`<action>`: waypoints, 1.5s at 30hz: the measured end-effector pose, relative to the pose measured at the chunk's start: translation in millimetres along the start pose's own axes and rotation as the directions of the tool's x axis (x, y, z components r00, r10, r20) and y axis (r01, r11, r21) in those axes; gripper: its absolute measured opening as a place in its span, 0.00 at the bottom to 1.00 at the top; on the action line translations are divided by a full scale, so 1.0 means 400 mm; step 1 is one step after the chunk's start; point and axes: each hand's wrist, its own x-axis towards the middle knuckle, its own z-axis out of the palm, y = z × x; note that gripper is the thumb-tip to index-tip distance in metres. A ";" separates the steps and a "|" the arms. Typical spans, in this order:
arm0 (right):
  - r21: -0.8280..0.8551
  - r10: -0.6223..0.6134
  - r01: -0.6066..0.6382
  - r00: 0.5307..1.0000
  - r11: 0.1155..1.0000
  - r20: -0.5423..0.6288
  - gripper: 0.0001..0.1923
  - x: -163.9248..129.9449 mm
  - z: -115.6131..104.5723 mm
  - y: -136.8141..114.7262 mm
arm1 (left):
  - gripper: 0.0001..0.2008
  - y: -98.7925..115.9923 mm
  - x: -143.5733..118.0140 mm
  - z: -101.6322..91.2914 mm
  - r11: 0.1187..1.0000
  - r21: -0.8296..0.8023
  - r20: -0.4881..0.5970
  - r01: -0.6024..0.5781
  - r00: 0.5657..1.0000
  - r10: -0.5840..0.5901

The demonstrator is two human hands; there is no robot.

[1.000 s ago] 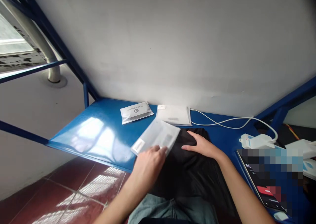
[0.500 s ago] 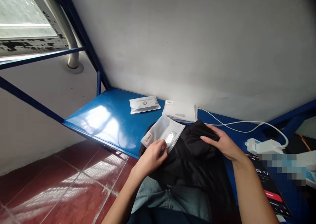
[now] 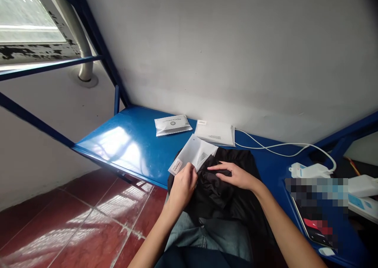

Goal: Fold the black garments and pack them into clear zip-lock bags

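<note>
A translucent white plastic pouch [image 3: 191, 151] with a small label lies tilted over the black cloth on my lap. My left hand [image 3: 186, 181] pinches the near edge of this pouch, fingers curled. Black fabric [image 3: 218, 195] spreads across my thighs and bunches up at the pouch's near right edge. On that bunched fabric rests my right hand [image 3: 236, 175], with fingers stretched out to the left and thumb apart from them. Whether its fingertips press the cloth into the pouch's mouth is hidden by the folds.
Two more white pouches, one printed [image 3: 173, 125] and one fuller [image 3: 215, 132], lie on the blue bench [image 3: 141, 120] against the wall. To the right are a white cable [image 3: 283, 145], power strips [image 3: 310, 170] and a phone [image 3: 317, 224], partly pixelated.
My right hand has moved left, bringing the gathered black cloth against the pouch, and its fingers have straightened. My left hand keeps its grip on the pouch's edge.
</note>
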 end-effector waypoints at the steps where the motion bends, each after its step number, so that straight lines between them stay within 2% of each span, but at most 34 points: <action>1: -0.013 -0.003 0.003 1.000 1.000 0.019 0.21 0.004 -0.005 -0.008 | 0.10 -0.002 -0.003 0.004 1.000 0.016 -0.012 -0.001 1.000 0.001; 3: -0.031 -0.011 0.014 0.997 0.999 0.078 0.21 0.022 -0.021 -0.027 | 0.09 -0.005 -0.010 0.011 0.997 0.073 -0.022 -0.029 0.999 0.031; 7: 0.065 -0.070 0.057 0.974 0.996 0.217 0.23 0.071 -0.059 -0.048 | 0.10 -0.008 -0.023 0.018 0.931 0.296 0.029 -0.213 0.976 0.214; 9: 0.146 -0.061 0.037 0.984 0.989 0.166 0.25 0.083 -0.066 -0.035 | 0.10 -0.003 -0.029 0.017 0.882 0.402 0.035 -0.247 0.966 0.255; 11: 0.221 0.007 -0.012 1.000 0.975 0.021 0.26 0.080 -0.061 -0.010 | 0.09 0.007 -0.036 0.012 0.854 0.474 0.024 -0.214 0.973 0.230; 13: 0.274 0.087 -0.044 0.985 0.961 -0.150 0.26 0.066 -0.051 0.014 | 0.09 0.019 -0.043 0.007 0.843 0.508 0.036 -0.178 0.982 0.186; 15: 0.285 0.129 -0.052 0.958 0.957 -0.257 0.24 0.051 -0.041 0.023 | 0.09 0.031 -0.049 0.002 0.844 0.513 0.060 -0.157 0.987 0.146; 16: 0.275 0.130 -0.055 0.956 0.960 -0.264 0.24 0.046 -0.038 0.020 | 0.08 0.036 -0.050 0.000 0.846 0.511 0.074 -0.152 0.988 0.133; 18: 0.232 0.108 -0.060 0.975 0.971 -0.196 0.27 0.043 -0.035 0.005 | 0.05 0.040 -0.051 -0.003 0.851 0.502 0.099 -0.154 0.988 0.119; 21: 0.099 0.038 -0.030 0.996 0.995 -0.077 0.32 0.053 -0.036 -0.026 | 0.07 0.036 -0.046 -0.003 0.864 0.472 0.132 -0.172 0.984 0.123; 23: 0.015 -0.003 0.003 0.999 1.000 -0.053 0.32 0.064 -0.040 -0.039 | 0.08 0.030 -0.043 -0.002 0.867 0.460 0.144 -0.189 0.980 0.137; 25: 0.003 -0.035 0.036 0.999 0.999 -0.034 0.32 0.075 -0.045 -0.042 | 0.08 0.024 -0.043 -0.001 0.856 0.465 0.164 -0.227 0.972 0.169; 28: 0.091 -0.053 0.058 0.997 0.994 -0.059 0.30 0.088 -0.052 -0.023 | 0.07 0.022 -0.045 -0.004 0.824 0.490 0.197 -0.285 0.957 0.213; 30: 0.151 0.000 0.017 0.994 0.988 -0.109 0.28 0.095 -0.050 -0.001 | 0.06 0.027 -0.047 -0.008 0.807 0.515 0.195 -0.289 0.956 0.217; 33: 0.175 0.066 -0.035 0.983 0.984 -0.173 0.29 0.101 -0.037 0.027 | 0.05 0.043 -0.053 -0.017 0.794 0.571 0.133 -0.210 0.978 0.163; 37: 0.076 -0.027 0.055 0.944 0.996 -0.328 0.29 0.097 -0.015 0.032 | 0.08 0.064 -0.060 -0.024 0.780 0.625 0.016 -0.014 1.000 0.005; 40: -0.112 -0.108 0.072 0.923 0.991 -0.370 0.26 0.083 -0.007 0.014 | 0.06 0.071 -0.059 -0.022 0.769 0.639 0.018 -0.002 1.000 -0.012; 43: -0.440 -0.198 -0.015 0.879 0.898 -0.435 0.21 0.063 -0.005 -0.014 | 0.05 0.071 -0.054 -0.019 0.759 0.651 0.006 0.003 1.000 -0.009; 45: -0.558 -0.251 -0.001 0.893 0.830 -0.374 0.19 0.052 -0.005 -0.034 | 0.05 0.069 -0.050 -0.018 0.755 0.656 -0.006 0.009 1.000 -0.007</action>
